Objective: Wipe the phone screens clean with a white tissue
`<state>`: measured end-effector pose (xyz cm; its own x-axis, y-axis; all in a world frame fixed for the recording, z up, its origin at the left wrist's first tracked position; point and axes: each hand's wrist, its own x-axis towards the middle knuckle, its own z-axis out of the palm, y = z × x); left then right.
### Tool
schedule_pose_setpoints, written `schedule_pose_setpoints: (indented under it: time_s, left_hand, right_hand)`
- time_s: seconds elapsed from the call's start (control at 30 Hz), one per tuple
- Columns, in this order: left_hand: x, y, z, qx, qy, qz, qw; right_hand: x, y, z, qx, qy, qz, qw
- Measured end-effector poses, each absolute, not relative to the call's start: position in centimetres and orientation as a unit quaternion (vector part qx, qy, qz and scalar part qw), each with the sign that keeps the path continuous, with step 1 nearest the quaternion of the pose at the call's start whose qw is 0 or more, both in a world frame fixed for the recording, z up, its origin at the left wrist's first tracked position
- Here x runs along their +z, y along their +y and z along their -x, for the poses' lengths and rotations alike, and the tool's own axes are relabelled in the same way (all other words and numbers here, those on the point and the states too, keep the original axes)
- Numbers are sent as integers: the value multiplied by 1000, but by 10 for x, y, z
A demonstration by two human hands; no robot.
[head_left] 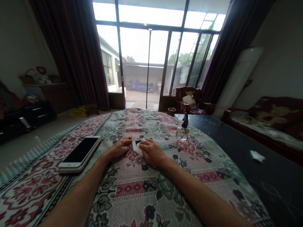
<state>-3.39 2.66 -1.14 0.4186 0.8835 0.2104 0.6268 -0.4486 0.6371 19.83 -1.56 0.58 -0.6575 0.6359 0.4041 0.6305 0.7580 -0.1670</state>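
- On the floral quilt (132, 192), both forearms reach forward and the hands meet near its middle.
- Between them lies a small white card (136, 147) with a dark patch along its far edge. It looks thin, light and easily bent, and lying flat on soft cloth, it would be best taken by its edges.
- The right hand (151, 153) covers its near side while the left hand (119, 147) meets its other edge. The hands are together on it, but how firmly they hold it cannot be told.
- Just left of the hands, a white smartphone (79, 153) lies face up on the quilt.
- Right of them stands a glass ornament (182, 133) topped by a dark figure.
- Beyond the quilt's right side, a white scrap (257, 156) lies on a dark tabletop (267, 186).
- Farthest off, a red armchair (187, 99) stands before tall glass doors (146, 63).
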Motion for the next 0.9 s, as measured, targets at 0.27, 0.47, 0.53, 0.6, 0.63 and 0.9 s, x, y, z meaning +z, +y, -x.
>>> schedule_pose_setpoints:
  time_s: [0.27, 0.47, 0.53, 0.6, 0.63, 0.9]
  left_hand:
    - [-9, 24, 34, 264, 468, -809, 239]
    - [-8, 23, 33, 269, 475, -802, 242]
    - [-8, 23, 32, 270, 471, -804, 242]
    - [-9, 24, 32, 271, 467, -807, 238]
    - [-9, 24, 32, 270, 468, -808, 235]
    - [-15, 24, 28, 287, 491, -795, 210]
  right_hand:
    - [5, -10, -195, 29, -910, 356, 210]
    - [6, 2, -212, -15, -849, 496, 185]
    - [5, 2, -213, -18, -847, 498, 185]
    - [4, -1, -210, -19, -856, 480, 192]
    - [3, -4, -207, -19, -862, 466, 197]
    - [2, -22, -181, -4, -905, 371, 208]
